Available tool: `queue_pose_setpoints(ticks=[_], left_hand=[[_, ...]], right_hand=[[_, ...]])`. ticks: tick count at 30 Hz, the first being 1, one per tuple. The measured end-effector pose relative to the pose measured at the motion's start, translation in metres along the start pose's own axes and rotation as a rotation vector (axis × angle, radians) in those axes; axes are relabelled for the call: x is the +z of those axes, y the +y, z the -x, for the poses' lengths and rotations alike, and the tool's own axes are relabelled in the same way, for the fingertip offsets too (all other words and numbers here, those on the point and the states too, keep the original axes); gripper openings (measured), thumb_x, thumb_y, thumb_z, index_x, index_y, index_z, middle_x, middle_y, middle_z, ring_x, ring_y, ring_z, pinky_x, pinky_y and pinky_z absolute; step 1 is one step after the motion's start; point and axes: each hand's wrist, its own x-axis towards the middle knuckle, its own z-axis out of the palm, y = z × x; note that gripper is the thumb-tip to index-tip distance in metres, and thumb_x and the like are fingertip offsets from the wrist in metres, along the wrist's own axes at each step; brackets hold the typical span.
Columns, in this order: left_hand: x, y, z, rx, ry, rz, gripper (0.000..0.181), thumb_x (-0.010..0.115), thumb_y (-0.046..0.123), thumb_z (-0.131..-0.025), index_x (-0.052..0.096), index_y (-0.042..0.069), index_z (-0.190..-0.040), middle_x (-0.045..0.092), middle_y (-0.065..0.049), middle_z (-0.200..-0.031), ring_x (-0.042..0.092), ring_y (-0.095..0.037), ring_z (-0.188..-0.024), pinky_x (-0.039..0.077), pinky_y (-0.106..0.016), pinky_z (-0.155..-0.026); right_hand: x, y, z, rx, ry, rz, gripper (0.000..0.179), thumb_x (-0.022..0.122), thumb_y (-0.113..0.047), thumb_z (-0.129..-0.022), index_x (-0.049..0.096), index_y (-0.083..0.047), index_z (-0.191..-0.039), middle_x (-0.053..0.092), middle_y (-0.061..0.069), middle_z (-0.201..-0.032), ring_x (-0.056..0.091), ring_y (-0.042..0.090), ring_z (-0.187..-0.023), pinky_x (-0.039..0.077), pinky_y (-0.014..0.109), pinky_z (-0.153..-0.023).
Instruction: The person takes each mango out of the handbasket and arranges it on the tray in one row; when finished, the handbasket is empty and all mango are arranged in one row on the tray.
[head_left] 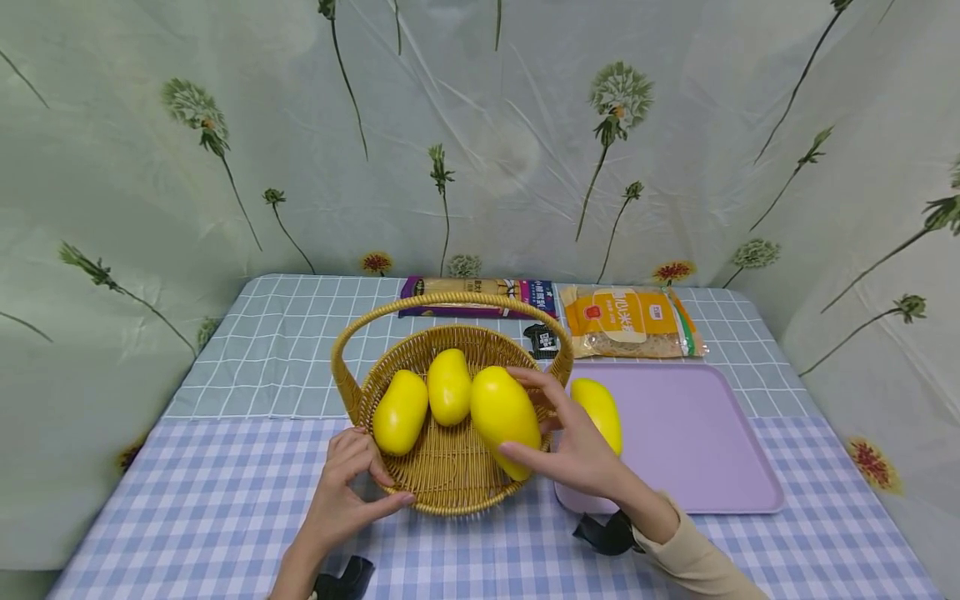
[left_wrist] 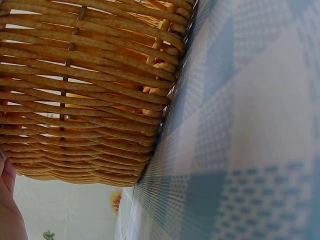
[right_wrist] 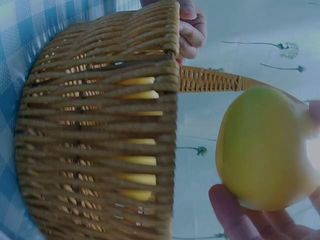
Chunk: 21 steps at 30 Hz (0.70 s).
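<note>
My right hand (head_left: 581, 446) holds a yellow mango (head_left: 504, 417) between thumb and fingers, over the right side of the wicker basket (head_left: 450, 502). In the right wrist view the held mango (right_wrist: 262, 150) stands out above the basket's rim. At the basket's near left edge, my left hand (head_left: 348, 483) grips the rim, its fingers curled over it in the right wrist view. Two more mangoes lie inside, one on the left (head_left: 401, 413) and one toward the back (head_left: 449, 387). Another mango (head_left: 598, 414) rests on the left part of the purple tray (head_left: 690, 442), partly behind my right hand.
The basket's tall arched handle (head_left: 453, 298) rises over it. Behind it lie a purple packet (head_left: 480, 297) and a small black packet (head_left: 542, 340). An orange bag (head_left: 632, 322) lies behind the tray. A checked cloth (head_left: 217, 500) covers the table's near part.
</note>
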Motion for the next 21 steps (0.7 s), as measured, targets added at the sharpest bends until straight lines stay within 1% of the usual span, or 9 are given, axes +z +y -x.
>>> queue_pose_setpoints(ticks=[6,10,12,17,21], left_hand=[[0.0,0.0,0.0,-0.01,-0.007,0.006,0.038,0.091,0.01,-0.055,0.054,0.016,-0.066,0.052,0.006,-0.071,0.045,-0.016,-0.081,0.022,-0.033,-0.094],[0.0,0.0,0.0,-0.004,-0.001,0.003,0.038,0.091,0.011,-0.056,0.054,0.016,-0.066,0.052,0.006,-0.071,0.046,-0.017,-0.081,0.023,-0.033,-0.094],[0.0,0.0,0.0,0.002,0.003,-0.002,0.039,0.091,0.01,-0.054,0.054,0.016,-0.066,0.052,0.007,-0.071,0.046,-0.016,-0.08,0.023,-0.033,-0.094],[0.001,-0.001,0.0,0.013,0.012,-0.009,0.041,0.09,0.007,-0.05,0.054,0.016,-0.066,0.053,0.007,-0.071,0.046,-0.015,-0.079,0.024,-0.032,-0.092],[0.001,-0.002,0.0,0.012,0.011,-0.007,0.04,0.091,0.01,-0.053,0.054,0.017,-0.066,0.053,0.008,-0.071,0.045,-0.015,-0.078,0.024,-0.031,-0.091]], right_hand=[[-0.013,-0.001,0.011,-0.027,0.028,0.005,0.078,0.079,-0.009,-0.075,0.037,-0.021,-0.139,0.046,0.001,-0.132,0.054,0.024,-0.104,0.051,0.034,-0.07],[-0.024,0.0,0.018,-0.027,0.045,0.014,0.08,0.08,-0.008,-0.073,0.036,-0.019,-0.14,0.045,0.002,-0.132,0.053,0.022,-0.104,0.05,0.034,-0.071],[-0.029,0.002,0.023,-0.032,0.055,0.014,0.082,0.08,-0.005,-0.073,0.036,-0.018,-0.14,0.044,0.003,-0.132,0.054,0.021,-0.104,0.051,0.034,-0.072],[-0.042,0.008,0.031,-0.065,0.122,0.023,0.085,0.078,0.004,-0.07,0.035,-0.011,-0.141,0.045,0.006,-0.132,0.055,0.02,-0.1,0.051,0.033,-0.073],[-0.051,0.012,0.036,-0.057,0.197,0.034,0.087,0.078,0.01,-0.066,0.036,-0.008,-0.14,0.045,0.006,-0.131,0.055,0.018,-0.099,0.05,0.03,-0.073]])
